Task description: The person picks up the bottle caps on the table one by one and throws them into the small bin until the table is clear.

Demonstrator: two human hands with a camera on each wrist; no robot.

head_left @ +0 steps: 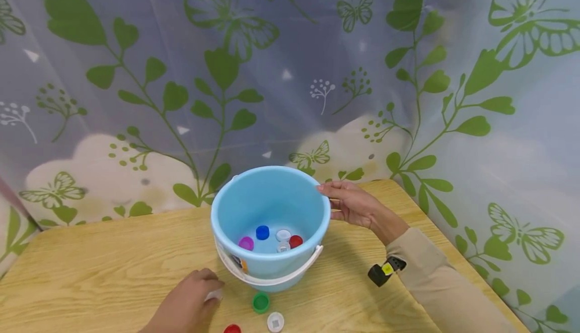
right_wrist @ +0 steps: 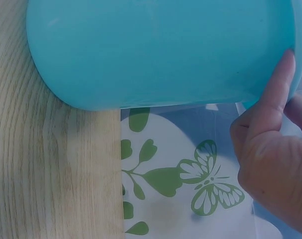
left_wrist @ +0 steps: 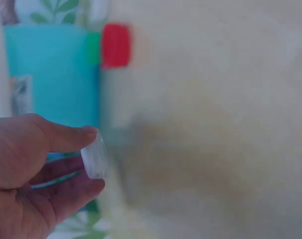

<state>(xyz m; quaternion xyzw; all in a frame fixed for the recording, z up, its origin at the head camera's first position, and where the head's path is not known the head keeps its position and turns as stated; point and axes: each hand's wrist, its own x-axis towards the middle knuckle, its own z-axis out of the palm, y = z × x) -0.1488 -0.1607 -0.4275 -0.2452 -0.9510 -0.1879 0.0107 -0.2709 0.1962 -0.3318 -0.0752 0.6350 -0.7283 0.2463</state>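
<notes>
Bucket point(head_left: 272, 192) on tbl point(head_left: 113, 262), caps point(head_left: 262, 232) inside; other caps point(head_left: 260, 303) in front.

No lettering can be read. The blue bucket point(head_left: 272, 192) carries a printed sticker point(head_left: 243, 263), too small to make out; in front of the bucket, a white cap point(head_left: 275, 322) shows a grey square mark; right of the bucket, a yellow tag point(head_left: 387, 269) is illegible.

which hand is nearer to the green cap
Left. The left hand, pinching a white cap, is just left of the green cap; the right hand is farther, at the rim of the bucket.
</notes>
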